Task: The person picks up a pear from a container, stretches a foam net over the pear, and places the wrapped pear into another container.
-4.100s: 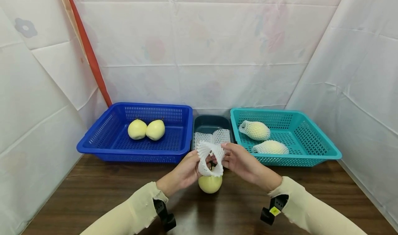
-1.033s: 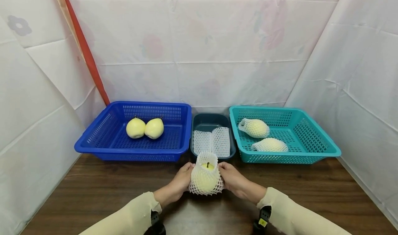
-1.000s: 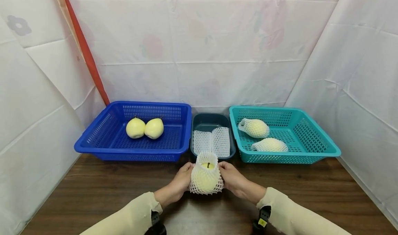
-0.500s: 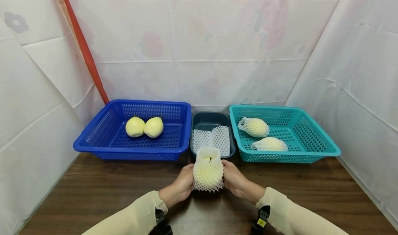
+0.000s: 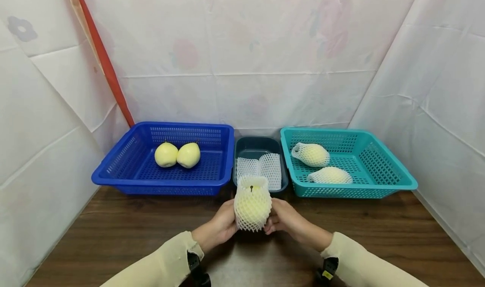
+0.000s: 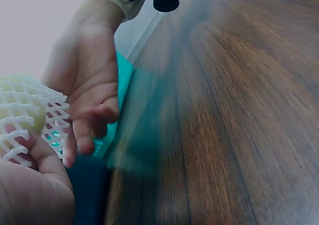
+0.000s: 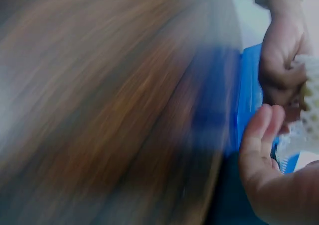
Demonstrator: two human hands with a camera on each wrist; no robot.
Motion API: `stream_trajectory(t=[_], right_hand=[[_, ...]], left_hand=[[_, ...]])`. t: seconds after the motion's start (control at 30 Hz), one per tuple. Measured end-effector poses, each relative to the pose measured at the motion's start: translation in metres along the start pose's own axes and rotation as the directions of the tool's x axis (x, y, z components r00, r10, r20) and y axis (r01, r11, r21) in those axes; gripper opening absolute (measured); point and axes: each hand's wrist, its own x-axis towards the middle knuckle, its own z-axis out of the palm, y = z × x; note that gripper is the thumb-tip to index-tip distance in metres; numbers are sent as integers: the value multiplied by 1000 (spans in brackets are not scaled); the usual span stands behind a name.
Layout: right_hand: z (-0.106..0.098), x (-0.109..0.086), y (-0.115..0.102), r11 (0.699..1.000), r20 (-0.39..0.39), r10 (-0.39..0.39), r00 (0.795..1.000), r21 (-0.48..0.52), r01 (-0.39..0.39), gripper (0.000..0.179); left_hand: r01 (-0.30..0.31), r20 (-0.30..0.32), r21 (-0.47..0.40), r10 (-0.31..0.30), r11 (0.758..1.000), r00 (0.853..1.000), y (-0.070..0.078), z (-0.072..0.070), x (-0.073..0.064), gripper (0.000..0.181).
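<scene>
A pale yellow pear point(image 5: 252, 207) in a white foam net sleeve is held upright in front of me, its dark stem showing at the net's open top. My left hand point(image 5: 219, 226) grips it from the left; in the left wrist view the thumb point(image 6: 45, 158) presses the net's lower edge. On the other side my right hand point(image 5: 289, 221) is close to the net with loosely bent fingers. The right wrist view shows those fingers point(image 7: 256, 130) apart from the sleeve point(image 7: 311, 100). Whether any fingertip still touches the net is unclear.
At the back left a blue basket point(image 5: 163, 186) has two bare pears point(image 5: 188, 155). Flat foam nets point(image 5: 270, 169) lie in a small dark tray point(image 5: 257, 141) in the middle. A teal basket point(image 5: 348, 190) at right contains two netted pears point(image 5: 310, 154). White cloth walls enclose the wooden table point(image 5: 151, 223).
Both hands were stretching the net above the bare pear; then it came down around the pear. The netted pear has since tipped upright and risen slightly, and the right hand has loosened from it.
</scene>
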Motion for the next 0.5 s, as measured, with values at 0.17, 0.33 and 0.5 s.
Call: stream_trajectory(t=[0.17,0.33,0.5], right_hand=[[-11,-11,-5,929,-40,-315,948,-216,299,33],[-14,-15,-8,799,108,-525,844,-278,533,50],[0,-14,-3,751,116,-560,821,-348,561,93]], left_hand=[[3,21,-1,-3,1000,1000,3,-2,-3,26],[4,51,-10,-4,1000,999,1,0,-2,21],[12,74,0,-12,1000,997,-2,9,-1,19]])
